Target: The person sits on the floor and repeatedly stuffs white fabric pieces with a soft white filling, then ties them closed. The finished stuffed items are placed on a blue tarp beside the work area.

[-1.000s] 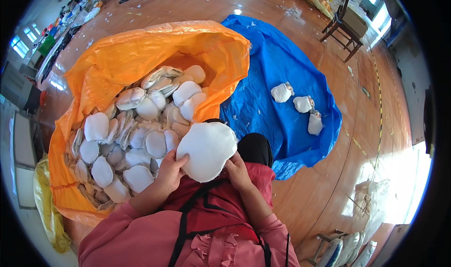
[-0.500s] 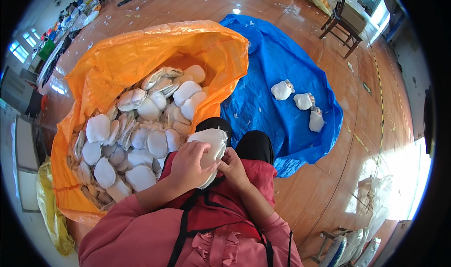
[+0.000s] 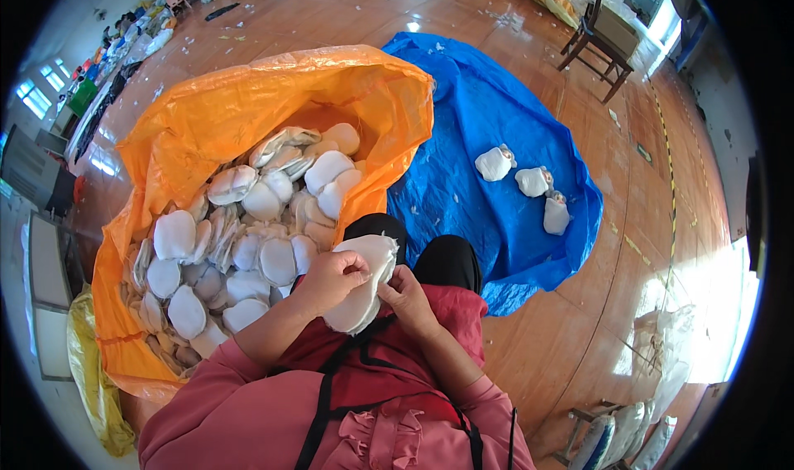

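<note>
Over my lap I have a white oval fabric pad (image 3: 357,306), tilted, with a slightly rough edge and what looks like more than one layer. My left hand (image 3: 329,280) lies over its left side, fingers curled in a pinch against its face. The thumb and fingers of my right hand (image 3: 407,300) grip the pad's right edge. On my left, an orange woven sack (image 3: 273,69) lies wide open, full of similar oval pads (image 3: 277,260), white to beige and heaped loosely.
A blue sheet or sack (image 3: 447,90) spreads out ahead to the right, with three white bundles (image 3: 495,164) on it. Beyond it stands a wooden chair (image 3: 608,40) carrying a box. A yellow bag (image 3: 91,371) lies at left; filled bags (image 3: 612,437) lean at lower right.
My left hand has shifted slightly left and its fingers have curled tighter. More of the pad's face shows between my hands. The right hand stays at the pad's edge.
</note>
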Demonstrator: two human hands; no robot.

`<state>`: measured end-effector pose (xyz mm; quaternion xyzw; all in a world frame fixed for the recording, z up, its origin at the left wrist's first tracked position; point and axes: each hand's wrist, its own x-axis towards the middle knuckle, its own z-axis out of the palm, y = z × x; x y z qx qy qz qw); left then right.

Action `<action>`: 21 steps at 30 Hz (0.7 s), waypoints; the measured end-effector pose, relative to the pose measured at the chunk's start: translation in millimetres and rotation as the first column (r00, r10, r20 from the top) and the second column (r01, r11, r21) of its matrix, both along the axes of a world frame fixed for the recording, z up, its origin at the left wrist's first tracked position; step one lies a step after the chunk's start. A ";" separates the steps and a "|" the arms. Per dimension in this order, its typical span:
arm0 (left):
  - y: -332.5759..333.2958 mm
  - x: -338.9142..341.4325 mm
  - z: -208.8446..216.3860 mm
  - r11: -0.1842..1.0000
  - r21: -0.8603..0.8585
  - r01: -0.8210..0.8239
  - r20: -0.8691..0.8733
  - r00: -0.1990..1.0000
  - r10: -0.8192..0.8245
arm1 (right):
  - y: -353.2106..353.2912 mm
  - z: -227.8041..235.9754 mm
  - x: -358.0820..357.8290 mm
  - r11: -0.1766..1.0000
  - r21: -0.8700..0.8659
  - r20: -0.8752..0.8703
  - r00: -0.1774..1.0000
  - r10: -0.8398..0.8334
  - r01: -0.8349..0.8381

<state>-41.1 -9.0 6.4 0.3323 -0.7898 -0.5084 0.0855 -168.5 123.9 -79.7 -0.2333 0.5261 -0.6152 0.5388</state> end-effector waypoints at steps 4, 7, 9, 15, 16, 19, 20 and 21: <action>9.8 -2.6 -1.9 0.994 -0.099 -0.050 -0.072 0.996 0.043 | 0.0 6.1 -1.2 0.999 0.037 0.056 0.998 -0.009 0.007; 16.8 -8.7 9.2 0.966 -0.255 -0.048 -0.088 0.996 0.027 | 1.0 5.0 -0.7 1.000 0.017 0.072 0.997 -0.021 0.020; 17.3 -12.6 12.0 0.931 -0.364 -0.017 -0.092 0.996 -0.018 | 1.0 4.7 -2.0 1.000 0.009 0.061 0.998 -0.024 0.024; 11.5 -19.3 2.1 0.892 -0.450 0.028 -0.102 0.991 -0.082 | -0.1 3.1 -5.1 0.999 0.009 0.057 0.998 -0.035 0.034; 10.4 -18.7 0.7 0.914 -0.406 0.009 -0.109 0.992 -0.058 | -0.8 6.0 -5.2 0.999 0.022 0.049 0.998 -0.026 0.025; 9.0 -14.0 -15.6 0.937 -0.348 -0.022 -0.098 0.995 -0.013 | 1.7 1.7 -3.5 0.997 0.057 -0.080 0.996 -0.039 0.043; 3.1 -9.5 -19.8 0.928 -0.369 -0.056 -0.093 0.995 0.022 | -5.4 -0.5 -2.2 0.999 0.035 -0.142 0.990 -0.024 0.030; 7.0 -9.6 -28.0 0.932 -0.360 -0.049 -0.116 0.993 0.007 | -1.1 -5.3 0.8 0.998 -0.017 -0.005 0.998 -0.067 0.067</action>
